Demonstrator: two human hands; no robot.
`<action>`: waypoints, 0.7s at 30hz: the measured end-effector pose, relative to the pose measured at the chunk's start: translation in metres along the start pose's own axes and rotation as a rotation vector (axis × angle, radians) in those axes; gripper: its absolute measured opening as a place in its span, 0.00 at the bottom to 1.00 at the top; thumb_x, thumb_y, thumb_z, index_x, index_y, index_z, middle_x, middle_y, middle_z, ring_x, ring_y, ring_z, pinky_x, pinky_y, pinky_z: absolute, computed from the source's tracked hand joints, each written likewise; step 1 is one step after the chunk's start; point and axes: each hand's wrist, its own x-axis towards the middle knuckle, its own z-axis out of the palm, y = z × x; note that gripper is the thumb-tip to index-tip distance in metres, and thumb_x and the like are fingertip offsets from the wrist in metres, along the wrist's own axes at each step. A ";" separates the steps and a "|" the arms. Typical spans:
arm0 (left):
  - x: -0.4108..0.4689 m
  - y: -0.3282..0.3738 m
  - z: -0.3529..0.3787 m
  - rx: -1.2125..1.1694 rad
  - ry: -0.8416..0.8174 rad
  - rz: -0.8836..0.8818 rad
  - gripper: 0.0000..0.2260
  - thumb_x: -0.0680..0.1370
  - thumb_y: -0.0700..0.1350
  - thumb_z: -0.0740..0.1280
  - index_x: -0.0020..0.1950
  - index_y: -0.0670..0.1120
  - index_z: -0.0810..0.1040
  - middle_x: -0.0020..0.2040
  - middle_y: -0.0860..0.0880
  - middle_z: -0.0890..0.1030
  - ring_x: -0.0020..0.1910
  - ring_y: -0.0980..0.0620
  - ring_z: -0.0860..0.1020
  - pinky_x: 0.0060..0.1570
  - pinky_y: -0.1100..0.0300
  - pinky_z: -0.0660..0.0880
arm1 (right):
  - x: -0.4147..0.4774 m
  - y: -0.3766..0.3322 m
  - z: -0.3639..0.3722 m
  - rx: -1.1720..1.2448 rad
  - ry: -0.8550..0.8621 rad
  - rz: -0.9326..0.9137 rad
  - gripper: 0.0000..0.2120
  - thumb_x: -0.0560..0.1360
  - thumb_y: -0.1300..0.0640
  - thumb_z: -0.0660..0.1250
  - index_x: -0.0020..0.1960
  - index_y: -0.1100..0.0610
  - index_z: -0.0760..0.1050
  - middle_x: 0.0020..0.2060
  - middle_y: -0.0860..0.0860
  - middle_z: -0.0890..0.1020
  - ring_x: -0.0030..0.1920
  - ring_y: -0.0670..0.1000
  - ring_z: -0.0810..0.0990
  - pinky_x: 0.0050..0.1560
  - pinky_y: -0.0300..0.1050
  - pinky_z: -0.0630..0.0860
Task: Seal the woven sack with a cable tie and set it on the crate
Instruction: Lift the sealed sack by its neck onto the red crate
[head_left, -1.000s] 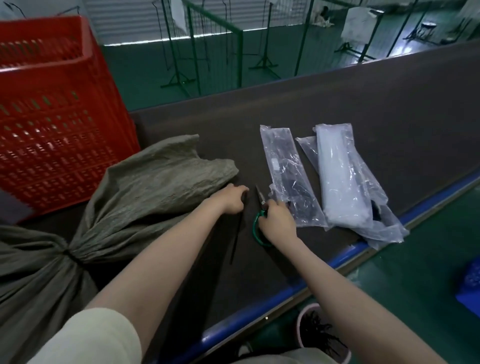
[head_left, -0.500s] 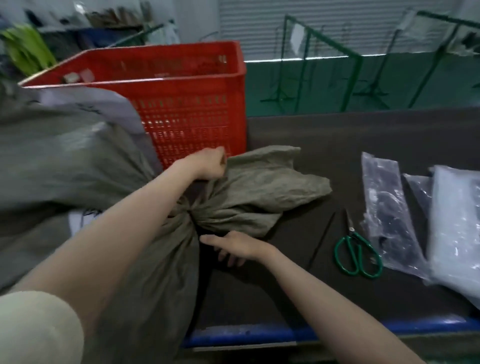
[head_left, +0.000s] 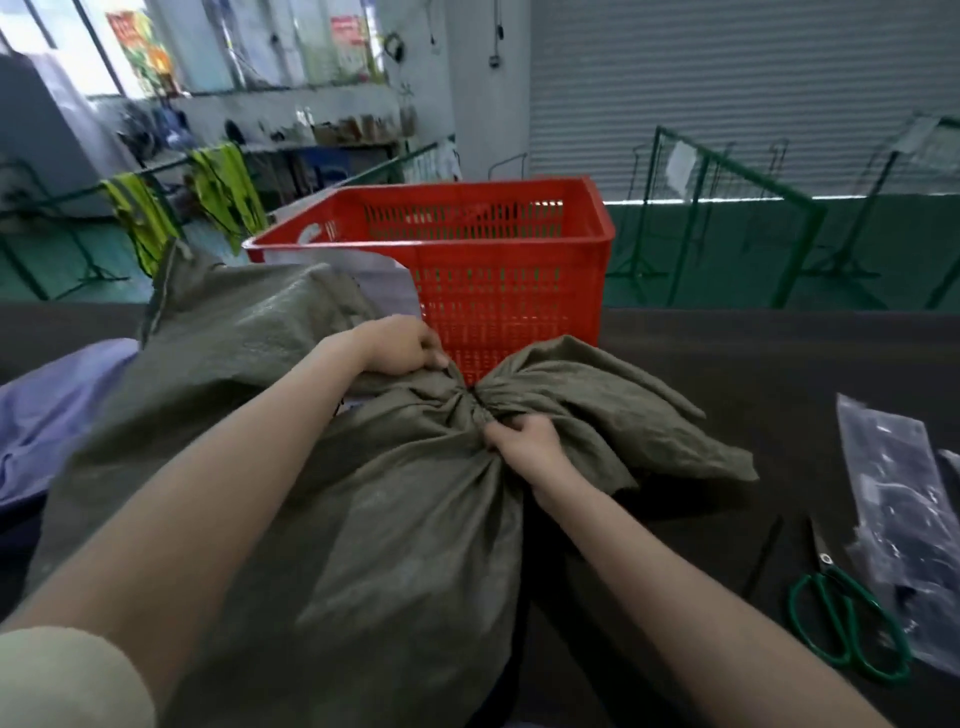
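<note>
— Where's the woven sack (head_left: 374, 525) right now?

— Lying on the counter (head_left: 753, 374) just in front of the red crate (head_left: 498, 260), its gathered neck cinched tight, the loose mouth fanned out to the right of the neck. I can't make out the cable tie itself; the folds hide it.

— And your hands?

— My left hand (head_left: 400, 345) has its grip closed on a bunch of fabric on the crate side of the neck. My right hand (head_left: 524, 441) pinches the folds on the near side of it, fingers curled in.

— How do you lift it well?

— I'd judge the neck is the handle. Hold just below the cinch with both hands, so the pull goes into the body and not the seal. Raise it clear of the crate's rim before moving it across, since the bulk is slack and will sag.

— Anything in the way?

— The scissors (head_left: 847, 613) and a spare black tie (head_left: 761, 556) lie well right of the neck, near the plastic packets (head_left: 898, 499). Not a worry.
</note>
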 end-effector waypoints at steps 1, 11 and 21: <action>-0.001 -0.004 -0.009 -0.034 0.073 0.004 0.11 0.78 0.50 0.62 0.53 0.46 0.80 0.57 0.44 0.80 0.58 0.45 0.76 0.58 0.54 0.70 | 0.002 -0.015 -0.005 -0.071 0.007 -0.073 0.09 0.70 0.56 0.66 0.31 0.54 0.76 0.37 0.53 0.80 0.43 0.51 0.77 0.44 0.43 0.69; -0.018 -0.024 -0.061 -0.431 0.674 -0.084 0.09 0.79 0.46 0.60 0.41 0.48 0.77 0.48 0.45 0.80 0.55 0.45 0.75 0.51 0.55 0.68 | -0.026 -0.145 -0.011 -1.087 0.405 -0.778 0.36 0.62 0.39 0.71 0.63 0.57 0.68 0.60 0.59 0.72 0.58 0.61 0.73 0.54 0.54 0.72; -0.054 -0.038 -0.092 -0.706 1.001 -0.155 0.12 0.80 0.45 0.57 0.37 0.51 0.73 0.49 0.42 0.81 0.55 0.39 0.76 0.62 0.43 0.69 | -0.062 -0.181 0.027 -0.872 -0.141 -0.419 0.61 0.57 0.28 0.68 0.75 0.60 0.46 0.72 0.58 0.62 0.70 0.58 0.65 0.67 0.52 0.66</action>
